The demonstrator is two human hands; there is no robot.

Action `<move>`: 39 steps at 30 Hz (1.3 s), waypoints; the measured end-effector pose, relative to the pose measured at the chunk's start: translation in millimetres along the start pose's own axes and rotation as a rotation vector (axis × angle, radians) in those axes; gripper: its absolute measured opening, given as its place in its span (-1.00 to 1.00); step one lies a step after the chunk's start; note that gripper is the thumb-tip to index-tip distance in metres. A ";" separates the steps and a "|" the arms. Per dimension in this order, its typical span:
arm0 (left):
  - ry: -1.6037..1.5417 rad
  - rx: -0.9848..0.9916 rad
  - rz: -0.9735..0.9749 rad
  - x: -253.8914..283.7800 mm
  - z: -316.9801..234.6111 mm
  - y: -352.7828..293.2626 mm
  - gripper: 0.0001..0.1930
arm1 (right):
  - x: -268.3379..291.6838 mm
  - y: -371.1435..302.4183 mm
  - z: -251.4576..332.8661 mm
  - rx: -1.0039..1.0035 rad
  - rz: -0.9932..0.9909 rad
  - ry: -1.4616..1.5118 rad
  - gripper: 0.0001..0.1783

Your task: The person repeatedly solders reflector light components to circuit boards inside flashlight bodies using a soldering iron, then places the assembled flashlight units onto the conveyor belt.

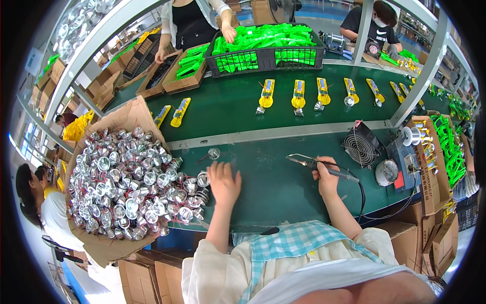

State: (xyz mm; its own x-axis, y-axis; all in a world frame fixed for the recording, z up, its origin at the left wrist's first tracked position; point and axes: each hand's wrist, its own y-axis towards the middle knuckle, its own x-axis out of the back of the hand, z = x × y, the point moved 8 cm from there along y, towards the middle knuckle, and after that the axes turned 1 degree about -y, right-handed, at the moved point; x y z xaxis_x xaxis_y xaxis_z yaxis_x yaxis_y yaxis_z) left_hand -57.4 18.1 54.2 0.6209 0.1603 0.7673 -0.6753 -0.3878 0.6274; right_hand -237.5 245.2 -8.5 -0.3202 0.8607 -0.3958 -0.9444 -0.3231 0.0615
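My right hand (326, 178) is wrapped round the handle of a soldering iron (309, 164), whose thin tip points left above the green bench (273, 197). A black cable runs from it toward the right. My left hand (224, 183) is over the bench with its fingers apart and nothing visibly held. Just beyond its fingertips lies a single silvery lamp reflector (214, 153) with a thin red wire. Beside that hand, on the left, a large heap of similar reflectors (131, 187) fills an opened cardboard box (129, 112), some spilling onto the bench.
Right of the iron stand a black fan (362, 144), a round tin (387, 173) and a grey soldering unit (404, 159). Yellow lamp bodies (298, 93) line the belt beyond the metal rail (273, 134). Co-workers sit across, near a crate (263, 63) of green parts.
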 end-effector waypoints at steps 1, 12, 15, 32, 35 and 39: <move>-0.110 0.018 0.048 -5.0 -8.7 -6.3 -0.68 | 1.3 -1.3 -1.0 -0.010 -0.007 -0.014 -0.88; -0.200 0.010 0.120 -30.0 -39.2 -39.6 -0.71 | -2.6 0.5 2.0 0.022 0.007 0.027 -0.89; -0.199 -0.003 0.106 -30.9 -39.2 -40.3 -0.71 | -2.7 1.5 0.1 0.009 0.022 0.018 -0.89; -0.267 0.040 0.111 -28.9 -34.3 -39.2 -0.73 | -6.0 -1.4 -4.4 -0.028 0.065 0.018 -0.88; -0.271 0.053 0.123 -30.2 -32.3 -37.3 -0.73 | -5.9 -1.0 -5.9 -0.055 0.057 0.020 -0.88; -0.276 0.064 0.144 -31.2 -32.1 -33.8 -0.71 | -6.9 0.7 -8.4 -0.079 0.054 0.044 -0.88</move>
State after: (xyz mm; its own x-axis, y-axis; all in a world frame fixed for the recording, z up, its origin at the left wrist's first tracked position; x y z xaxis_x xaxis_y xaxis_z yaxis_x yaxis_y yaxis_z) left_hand -66.7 55.4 13.3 0.6107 -0.1493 0.7776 -0.7434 -0.4462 0.4982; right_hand -235.3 235.8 -13.4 -0.3652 0.8237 -0.4337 -0.9164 -0.4000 0.0120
